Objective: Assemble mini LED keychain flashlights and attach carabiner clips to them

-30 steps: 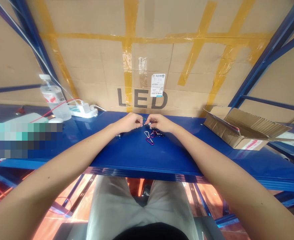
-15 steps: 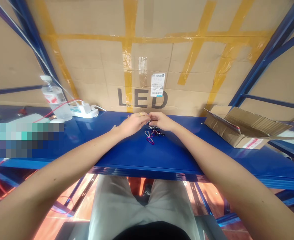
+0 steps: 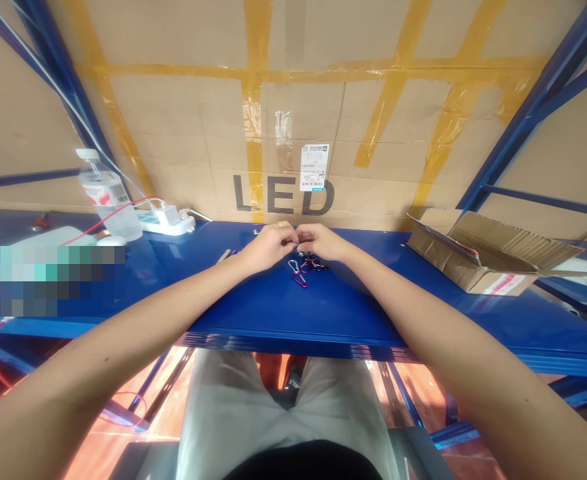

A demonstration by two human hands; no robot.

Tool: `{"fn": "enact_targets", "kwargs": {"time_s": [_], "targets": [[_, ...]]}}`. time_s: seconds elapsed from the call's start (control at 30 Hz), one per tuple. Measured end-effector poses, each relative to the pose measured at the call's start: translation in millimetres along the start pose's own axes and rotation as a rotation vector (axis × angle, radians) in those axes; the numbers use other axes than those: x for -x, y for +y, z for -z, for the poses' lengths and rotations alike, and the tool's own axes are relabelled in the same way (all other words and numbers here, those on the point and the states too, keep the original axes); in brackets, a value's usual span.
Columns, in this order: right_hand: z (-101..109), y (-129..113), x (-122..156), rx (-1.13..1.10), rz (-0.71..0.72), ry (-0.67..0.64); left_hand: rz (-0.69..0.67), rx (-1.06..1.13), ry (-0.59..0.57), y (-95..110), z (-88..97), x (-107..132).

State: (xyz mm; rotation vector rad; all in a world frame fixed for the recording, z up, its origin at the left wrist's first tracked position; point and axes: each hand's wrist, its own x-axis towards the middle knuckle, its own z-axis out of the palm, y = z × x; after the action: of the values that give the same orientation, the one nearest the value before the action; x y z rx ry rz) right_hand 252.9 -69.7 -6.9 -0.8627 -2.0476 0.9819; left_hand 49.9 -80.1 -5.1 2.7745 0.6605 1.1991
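My left hand (image 3: 273,245) and my right hand (image 3: 322,241) meet above the blue table (image 3: 293,313), fingertips pinched together. What sits between the fingers is too small to make out. Just below them lies a small pile of dark and shiny metal pieces (image 3: 317,264). At the near side of that pile rest carabiners, among them a magenta one (image 3: 300,280) and a silver one (image 3: 294,267). A thin pale stick-like thing (image 3: 224,255) lies left of my left wrist.
An open cardboard box (image 3: 473,260) stands on the right. To the left are a plastic bottle (image 3: 109,200), a white power strip (image 3: 170,221) and a red cable (image 3: 106,220). Behind the table rises a big taped carton (image 3: 198,133) marked LED, between blue rack posts.
My left hand has shifted slightly, its fingers bending and drawing a little closer to me. More of the pale stick-like thing shows beside the wrist. The carabiners stay in place.
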Motion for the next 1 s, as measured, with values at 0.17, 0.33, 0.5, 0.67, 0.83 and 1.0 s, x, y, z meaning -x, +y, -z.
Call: {"fn": "enact_targets", "kwargs": {"time_s": [0.17,0.33,0.5,0.67,0.83,1.0], "targets": [[0.3,0.4,0.6,0.018,-0.001,-0.001,0.039,0.056,-0.021,-2.6,1.8,-0.1],[-0.8,0.6,1.1,0.007,-0.019,-0.019,0.098,0.117,-0.047,-3.7,3.8,-0.2],[-1.4,0.8,0.9,-0.017,-0.023,-0.029,0.111,0.142,-0.072,-4.2,6.0,-0.1],[0.1,-0.9,0.9,-0.041,-0.024,-0.021,0.045,0.137,-0.081,-6.6,7.4,0.0],[0.7,-2.3,1.2,-0.047,-0.033,-0.013,-0.006,0.100,-0.057,-7.4,5.9,0.7],[0.0,-3.2,1.5,-0.034,-0.027,-0.013,-0.040,0.059,-0.032,-6.7,5.0,1.9]]}}
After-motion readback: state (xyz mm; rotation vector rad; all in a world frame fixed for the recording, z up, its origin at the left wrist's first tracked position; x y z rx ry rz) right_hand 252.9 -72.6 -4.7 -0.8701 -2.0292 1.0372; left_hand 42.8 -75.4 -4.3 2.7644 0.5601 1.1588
